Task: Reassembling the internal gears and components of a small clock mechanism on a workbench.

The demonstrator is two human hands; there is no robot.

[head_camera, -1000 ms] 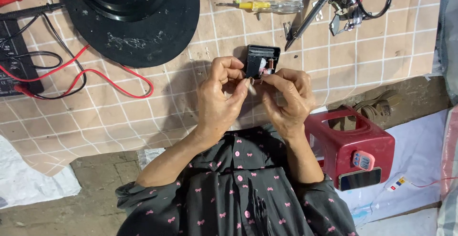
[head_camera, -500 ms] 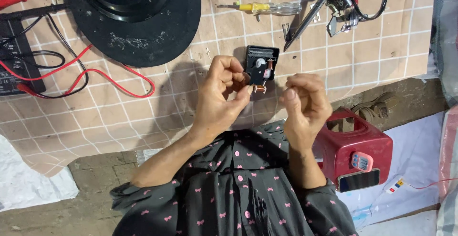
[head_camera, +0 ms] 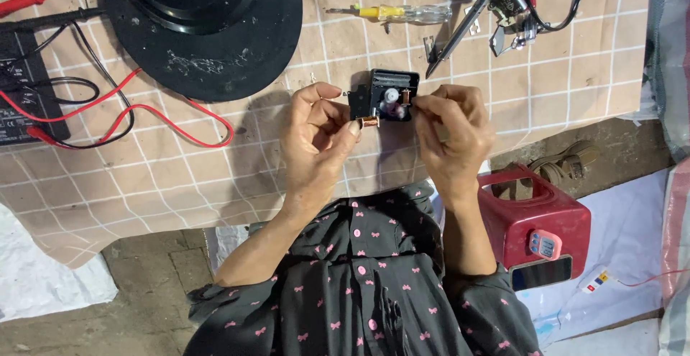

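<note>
Both forearms come up from the dark sleeves and converge in front of the chest, elbows spread wide, wrists bent slightly inward. The left hand (head_camera: 316, 137) sits palm toward the body, fingers curled loosely, its thumb and forefinger pinched together in a fine grip at the tips. The other fingers arch above, apart from one another. The right hand (head_camera: 451, 137) mirrors it just beside, knuckles turned up and outward, fingers folded in close with the thumb tucked against the forefinger. The two hands are near but not touching, a narrow gap between their fingertips. Both are raised off the surface.
</note>
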